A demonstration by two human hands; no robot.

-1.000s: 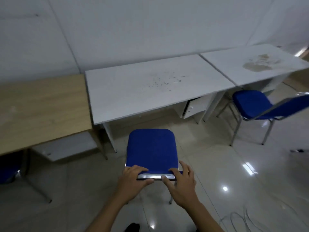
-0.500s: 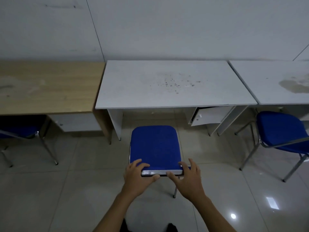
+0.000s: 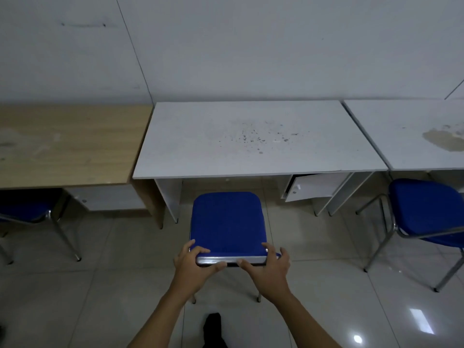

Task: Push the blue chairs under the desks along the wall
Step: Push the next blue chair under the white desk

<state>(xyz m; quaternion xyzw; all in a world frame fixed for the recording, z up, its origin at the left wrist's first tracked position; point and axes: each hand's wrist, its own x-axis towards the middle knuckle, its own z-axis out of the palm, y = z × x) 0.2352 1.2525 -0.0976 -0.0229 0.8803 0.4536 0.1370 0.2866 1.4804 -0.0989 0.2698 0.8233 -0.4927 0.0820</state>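
Note:
A blue padded chair [image 3: 227,221] with a chrome frame stands on the tiled floor just in front of the middle white desk [image 3: 251,136], its front edge near the desk's opening. My left hand [image 3: 193,267] grips the left end of the chair's top rail, and my right hand [image 3: 270,268] grips the right end. A second blue chair [image 3: 426,212] stands out from the right white desk [image 3: 411,126]. A third blue chair [image 3: 25,209] sits partly under the wooden desk [image 3: 67,141] at the left.
All three desks stand against the white wall. A small white drawer unit with its door ajar [image 3: 311,187] hangs under the middle desk's right side. My dark shoe [image 3: 213,327] shows on the glossy tiled floor below the chair.
The view has swung to face the middle desk squarely, and the chair between my hands has moved closer to the desk's opening. Both hands keep their hold on the rail.

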